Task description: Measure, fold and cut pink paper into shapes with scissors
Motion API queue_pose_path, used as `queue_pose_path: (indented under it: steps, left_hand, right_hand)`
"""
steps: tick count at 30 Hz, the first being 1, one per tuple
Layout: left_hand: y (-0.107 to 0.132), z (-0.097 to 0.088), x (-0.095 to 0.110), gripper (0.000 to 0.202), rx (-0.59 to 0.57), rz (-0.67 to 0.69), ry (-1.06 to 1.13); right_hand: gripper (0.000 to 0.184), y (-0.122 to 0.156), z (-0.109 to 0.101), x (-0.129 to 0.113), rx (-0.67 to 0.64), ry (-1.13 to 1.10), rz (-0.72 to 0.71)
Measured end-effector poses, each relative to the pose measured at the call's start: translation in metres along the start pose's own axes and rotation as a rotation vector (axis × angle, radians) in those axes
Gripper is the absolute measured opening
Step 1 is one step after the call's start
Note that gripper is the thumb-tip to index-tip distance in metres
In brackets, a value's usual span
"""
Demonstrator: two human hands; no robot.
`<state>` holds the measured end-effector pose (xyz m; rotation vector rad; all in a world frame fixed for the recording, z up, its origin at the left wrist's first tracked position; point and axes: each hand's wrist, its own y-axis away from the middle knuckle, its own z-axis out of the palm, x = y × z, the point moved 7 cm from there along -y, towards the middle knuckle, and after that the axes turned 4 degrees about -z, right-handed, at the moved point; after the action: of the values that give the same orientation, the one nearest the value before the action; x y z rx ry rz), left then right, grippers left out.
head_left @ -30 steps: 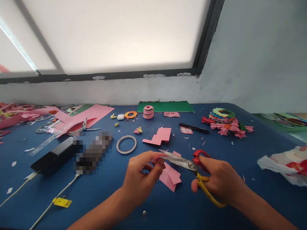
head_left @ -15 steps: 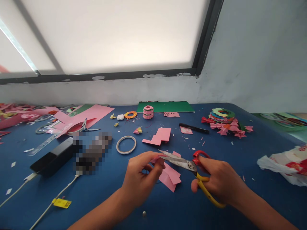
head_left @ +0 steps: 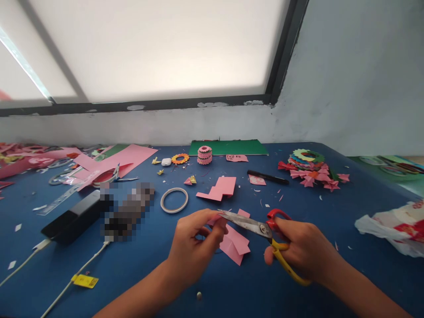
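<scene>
Between the thumb and fingers of my left hand [head_left: 198,240] is a small piece of pink paper [head_left: 222,213], mostly hidden by the fingertips. My right hand [head_left: 303,247] grips scissors [head_left: 253,225] with one red and one yellow handle. Their blades point left and the tips meet the paper at my left fingertips; the blades look nearly closed. Below and behind the blades, folded pink paper [head_left: 235,245] lies on the blue table [head_left: 265,291]. A notched pink paper piece [head_left: 220,189] lies just beyond it.
Left of my hands are a tape ring [head_left: 174,200], a black box [head_left: 77,216] and a cable [head_left: 88,267]. Farther back stand a pink paper coil [head_left: 204,155] and a black pen [head_left: 268,177]. Paper rings and stars [head_left: 313,170] and a plastic bag [head_left: 394,227] are at right.
The scissor blades have closed slightly at the paper in my left fingertips. Both hands stay in nearly the same place, and the things on the table have not moved.
</scene>
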<state>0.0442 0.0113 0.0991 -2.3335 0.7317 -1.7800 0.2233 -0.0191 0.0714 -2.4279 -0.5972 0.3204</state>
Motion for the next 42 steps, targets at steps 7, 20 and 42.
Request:
queue_pose_path:
  steps: [7,20,42]
  left_hand:
    - [0.001,0.0,-0.002,0.019,-0.013,-0.018,0.017]
    - [-0.001,0.005,-0.016,0.022,-0.109,-0.306,0.307]
    - [-0.001,0.008,-0.013,0.02,-0.143,-0.265,0.16]
  right_hand:
    - [0.054,0.0,0.0,0.0,-0.001,-0.017,-0.003]
    - [0.039,0.008,0.023,0.019,-0.347,-0.209,0.289]
    - [0.055,0.006,0.025,0.01,-0.356,-0.195,0.187]
